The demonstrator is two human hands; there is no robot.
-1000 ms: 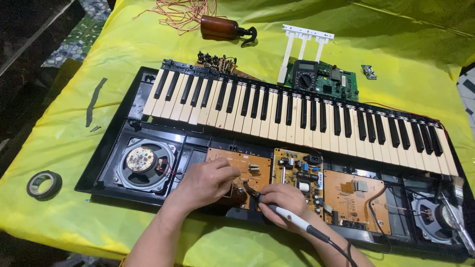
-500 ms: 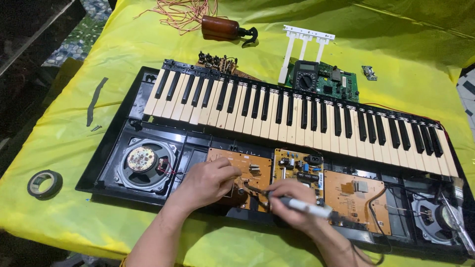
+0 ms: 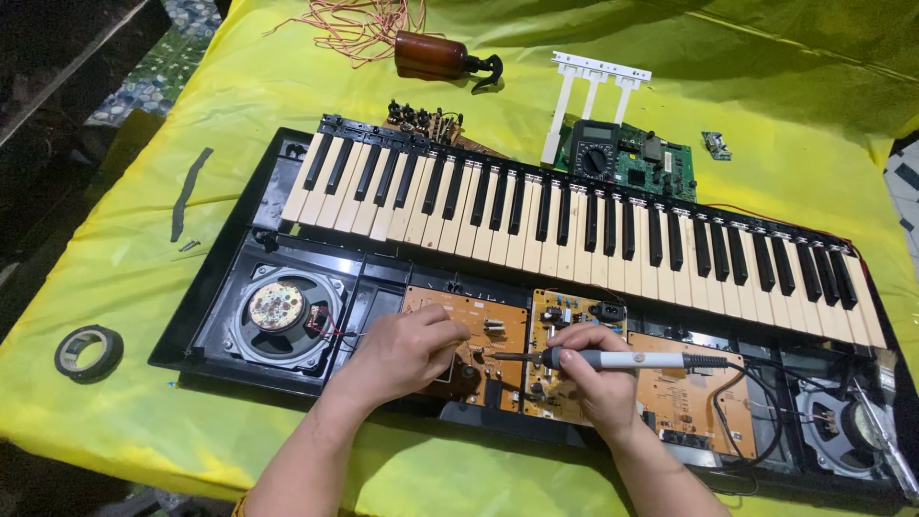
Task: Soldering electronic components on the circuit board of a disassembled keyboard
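while the right hand (image 3: 598, 369) grips a soldering iron (image 3: 613, 360) round its grey handle, fingers curled shut on it, the tip lies level and points left at the gap betw. two orange circuit boards (image 3: 479, 325) inside the opened keyboard case (image 3: 230, 278). left hand (image 3: 407, 349) rests on the left board, fingers bunched and pinching something small near the tip; can't tell what, prob. solder wire or a lead. iron's black cord (image 3: 756, 383) trails off to the right over a third board.

handling, as a guess: the iron looks light and stiff, hot at the metal end, so hold only on the handle well back from the tip, as it is now. boards seem thin, brittle, w/ small parts that snap or lift; press on bare edges, not on components.

round about: speaker (image 3: 282, 311) at left of the case, black-and-white keys (image 3: 574, 220) above the boards, multimeter (image 3: 593, 158) on a green board behind, brown bottle (image 3: 436, 56), tape roll (image 3: 88, 349) on the yellow cloth (image 3: 124, 239).
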